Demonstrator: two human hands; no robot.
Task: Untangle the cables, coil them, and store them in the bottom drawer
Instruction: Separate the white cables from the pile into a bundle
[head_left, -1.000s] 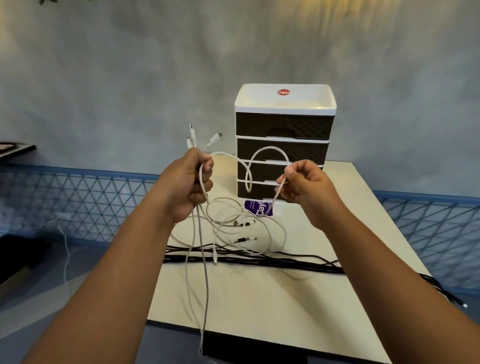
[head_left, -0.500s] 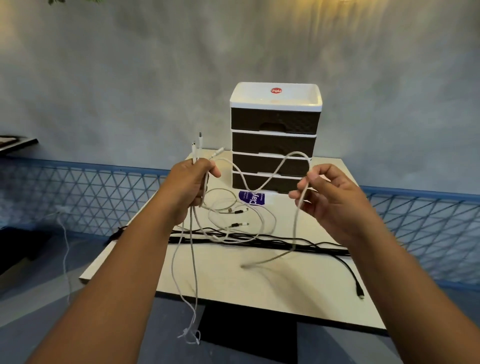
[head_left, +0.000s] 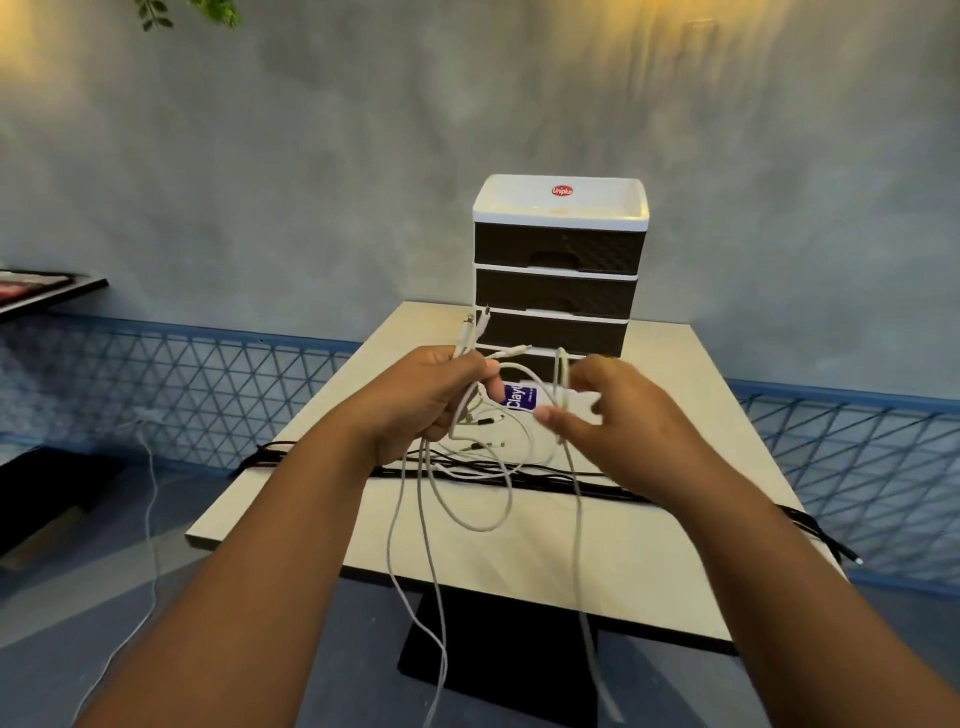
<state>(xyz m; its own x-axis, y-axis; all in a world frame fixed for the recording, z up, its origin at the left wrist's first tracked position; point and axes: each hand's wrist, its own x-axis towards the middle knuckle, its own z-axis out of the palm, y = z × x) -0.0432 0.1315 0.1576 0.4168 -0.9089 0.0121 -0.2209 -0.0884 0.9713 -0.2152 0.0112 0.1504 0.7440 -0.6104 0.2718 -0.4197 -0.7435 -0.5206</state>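
Your beige square desk (head_left: 649, 561) has a small four-drawer plastic organiser with dark brown fronts and a white top (head_left: 558, 270) standing at its far edge, centre of the frame. Its bottom drawer (head_left: 540, 358) is mostly blocked by your hands and looks closed, though I can't tell for sure. A purple-and-white label card (head_left: 519, 397) lies just in front of it. A bundle of black cables (head_left: 613, 488) stretches across the middle of the desk and drops off the right edge. There's a blue lattice railing (head_left: 208, 379) behind, green leaves (head_left: 192, 10) at upper left, and a thin white cord (head_left: 148, 519) trailing over the floor on the left.

Your left hand (head_left: 421, 402) is fisted tight around a bunch of white charging cables (head_left: 431, 519), plug ends poking up above it, the rest hanging past the near desk edge. Your right hand (head_left: 618, 415) is blurred; its fingers seem to pinch one white strand looped over them, half curled. More white plug ends lie on the desk between your hands, too tangled to count.
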